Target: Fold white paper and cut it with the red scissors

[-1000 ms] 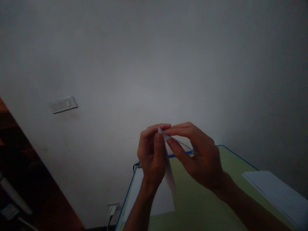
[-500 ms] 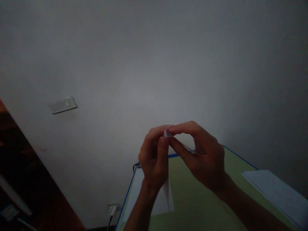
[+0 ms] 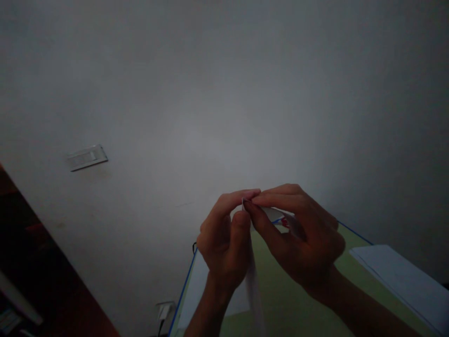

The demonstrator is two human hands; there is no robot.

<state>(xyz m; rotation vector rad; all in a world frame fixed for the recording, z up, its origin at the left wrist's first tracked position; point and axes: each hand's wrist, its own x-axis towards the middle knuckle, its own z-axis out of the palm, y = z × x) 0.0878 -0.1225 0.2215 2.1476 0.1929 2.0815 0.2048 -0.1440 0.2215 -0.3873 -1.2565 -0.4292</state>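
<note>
A folded piece of white paper is held up in front of me, one strip of it hanging down between my wrists. My left hand pinches it near its upper corner, thumb on the near side and index finger behind. My right hand grips the same corner between thumb and fingertips, touching the left fingertips. Another part of the paper stretches back under the right fingers. Most of the folds are hidden by my fingers.
Below is a green table with a blue edge. A white sheet lies at its left, a stack of white paper at its right. Behind stands a grey wall with a switch plate and a plugged-in socket.
My right hand has shifted slightly right and down, its fingers lying flatter along the paper. The hanging strip has swung a little right. The view has tilted slightly.
</note>
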